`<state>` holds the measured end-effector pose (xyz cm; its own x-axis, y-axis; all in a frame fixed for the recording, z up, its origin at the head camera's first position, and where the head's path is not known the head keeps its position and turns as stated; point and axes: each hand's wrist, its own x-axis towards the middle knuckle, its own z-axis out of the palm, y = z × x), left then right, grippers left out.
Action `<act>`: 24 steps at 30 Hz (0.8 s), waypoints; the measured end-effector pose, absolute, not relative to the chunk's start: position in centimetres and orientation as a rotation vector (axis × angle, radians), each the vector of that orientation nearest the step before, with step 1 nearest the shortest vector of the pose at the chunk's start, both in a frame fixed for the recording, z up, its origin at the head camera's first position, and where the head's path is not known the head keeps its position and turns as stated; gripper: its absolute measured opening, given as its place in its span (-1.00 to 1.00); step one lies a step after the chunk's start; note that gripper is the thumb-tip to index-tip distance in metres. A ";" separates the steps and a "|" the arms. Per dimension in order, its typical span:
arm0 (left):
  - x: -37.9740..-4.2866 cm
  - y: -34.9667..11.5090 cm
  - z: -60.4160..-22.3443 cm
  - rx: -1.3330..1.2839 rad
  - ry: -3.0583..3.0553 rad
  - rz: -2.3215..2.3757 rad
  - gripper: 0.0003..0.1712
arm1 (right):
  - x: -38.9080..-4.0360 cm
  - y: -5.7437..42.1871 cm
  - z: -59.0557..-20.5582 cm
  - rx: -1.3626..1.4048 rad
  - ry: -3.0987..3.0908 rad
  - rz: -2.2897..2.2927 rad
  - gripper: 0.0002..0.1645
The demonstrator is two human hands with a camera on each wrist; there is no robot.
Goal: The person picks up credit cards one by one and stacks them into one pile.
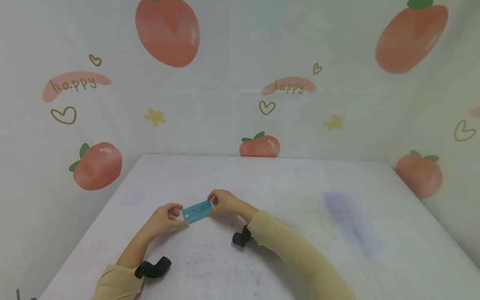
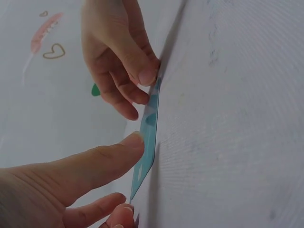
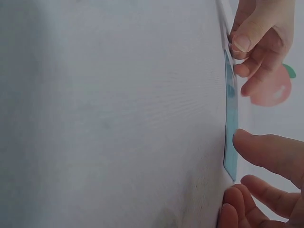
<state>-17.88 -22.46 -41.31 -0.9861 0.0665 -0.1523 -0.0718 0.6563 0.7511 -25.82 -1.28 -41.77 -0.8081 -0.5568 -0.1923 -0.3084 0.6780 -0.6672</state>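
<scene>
A blue card [image 1: 196, 211] with dark VIP lettering and a small pale square is held low over the white table, between both hands. My left hand [image 1: 165, 218] grips its left end, thumb at the near corner and fingers toward the far corner. At the right end, my right hand [image 1: 225, 203] holds the card between thumb and curled fingers. Both wrist views show the card [image 2: 148, 137] nearly edge-on, close to the surface. Each thumb overlaps the card's edge there; some fingertip contact is hidden.
The white table [image 1: 285, 191] carries a faint bluish smear on its right side and small dark specks near the front. Behind it hangs a pale curtain [image 1: 225, 96] printed with fruit and hearts. Black wrist-worn devices [image 1: 153, 268] stick out from both sleeves.
</scene>
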 end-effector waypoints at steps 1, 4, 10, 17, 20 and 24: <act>-17.9 -22.4 -41.3 0.001 2.712 1.230 -0.29 | -25.9 -1.3 -41.8 -0.672 2.511 -0.898 -0.44; -17.9 -22.3 -41.2 0.007 2.730 1.213 -0.31 | -26.0 -1.4 -41.9 -0.660 2.514 -0.894 -0.43; -17.8 -22.1 -41.4 -0.026 2.740 1.211 -0.34 | -26.0 -1.6 -41.8 -0.646 2.513 -0.893 -0.45; -17.9 -22.0 -41.5 -0.058 2.742 1.214 -0.35 | -25.9 -1.6 -41.6 -0.625 2.505 -0.904 -0.47; -17.9 -22.0 -41.5 -0.052 2.748 1.208 -0.35 | -25.9 -1.6 -41.5 -0.611 2.495 -0.915 -0.47; -17.9 -22.0 -41.5 -0.045 2.750 1.207 -0.36 | -25.8 -1.6 -41.4 -0.592 2.480 -0.934 -0.49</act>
